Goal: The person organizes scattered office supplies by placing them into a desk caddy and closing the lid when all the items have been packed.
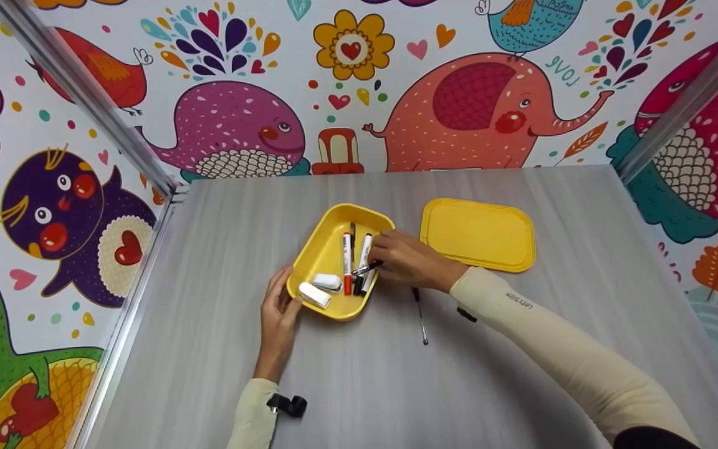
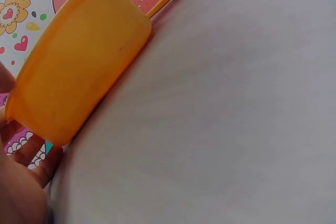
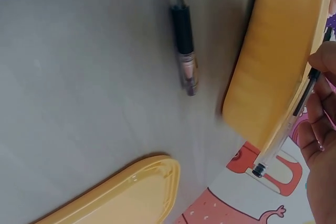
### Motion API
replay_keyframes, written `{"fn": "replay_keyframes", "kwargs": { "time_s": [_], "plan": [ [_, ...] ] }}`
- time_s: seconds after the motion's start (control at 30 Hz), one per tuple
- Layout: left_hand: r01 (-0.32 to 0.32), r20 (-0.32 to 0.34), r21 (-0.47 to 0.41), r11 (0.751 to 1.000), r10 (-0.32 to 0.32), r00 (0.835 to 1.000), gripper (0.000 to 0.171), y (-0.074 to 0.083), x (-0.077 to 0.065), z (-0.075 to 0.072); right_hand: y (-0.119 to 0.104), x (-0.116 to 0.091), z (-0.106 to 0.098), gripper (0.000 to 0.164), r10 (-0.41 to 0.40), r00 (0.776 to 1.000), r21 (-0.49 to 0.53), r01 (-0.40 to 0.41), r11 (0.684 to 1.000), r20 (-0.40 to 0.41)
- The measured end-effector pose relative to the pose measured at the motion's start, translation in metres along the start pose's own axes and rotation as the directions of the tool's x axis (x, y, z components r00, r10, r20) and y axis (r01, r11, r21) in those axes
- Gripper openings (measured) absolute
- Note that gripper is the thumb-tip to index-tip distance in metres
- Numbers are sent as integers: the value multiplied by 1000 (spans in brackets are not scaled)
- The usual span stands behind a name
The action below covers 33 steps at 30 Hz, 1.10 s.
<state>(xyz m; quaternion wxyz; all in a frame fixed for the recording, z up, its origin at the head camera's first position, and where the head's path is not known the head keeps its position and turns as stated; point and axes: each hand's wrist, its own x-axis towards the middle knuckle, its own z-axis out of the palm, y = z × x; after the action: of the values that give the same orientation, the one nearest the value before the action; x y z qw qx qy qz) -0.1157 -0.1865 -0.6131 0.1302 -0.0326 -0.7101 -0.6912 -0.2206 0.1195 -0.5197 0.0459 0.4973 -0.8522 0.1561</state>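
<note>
A yellow plastic box (image 1: 315, 249) stands on the table at a slant. My left hand (image 1: 279, 321) holds its near left corner, thumb at the rim and fingers along the outer wall (image 2: 79, 66). Over the box's right rim, my right hand (image 1: 412, 259) pinches a clear-barrelled pen (image 3: 286, 129) with a black grip. Inside lie a red-capped marker (image 1: 347, 265), black-capped markers (image 1: 364, 252), a dark pen (image 1: 353, 232) and two small white rounded objects (image 1: 314, 295).
To the right of the box lies a yellow lid (image 1: 477, 234), flat on the grey table (image 1: 359, 386). Another clear pen with a black grip (image 1: 421, 318) rests on the table below the right hand. Patterned panels (image 1: 346, 93) stand along the back and sides.
</note>
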Motion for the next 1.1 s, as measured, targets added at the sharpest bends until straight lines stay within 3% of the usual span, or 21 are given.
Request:
{"fn": "replay_keyframes", "kwargs": {
  "time_s": [0.43,0.87,1.1],
  "plan": [
    [-2,4,4,1000,2,1000,62,1,0,0,-2,14,7,14,-72,997,-33,72,997,3],
    [6,-1,-24,1000,-6,1000,62,1,0,1,-5,25,11,18,-14,997,-8,15,1000,78],
    [-3,-2,-16,1000,3,1000,62,0,0,0,-3,25,14,22,-24,999,9,24,1000,40]
  ]
}}
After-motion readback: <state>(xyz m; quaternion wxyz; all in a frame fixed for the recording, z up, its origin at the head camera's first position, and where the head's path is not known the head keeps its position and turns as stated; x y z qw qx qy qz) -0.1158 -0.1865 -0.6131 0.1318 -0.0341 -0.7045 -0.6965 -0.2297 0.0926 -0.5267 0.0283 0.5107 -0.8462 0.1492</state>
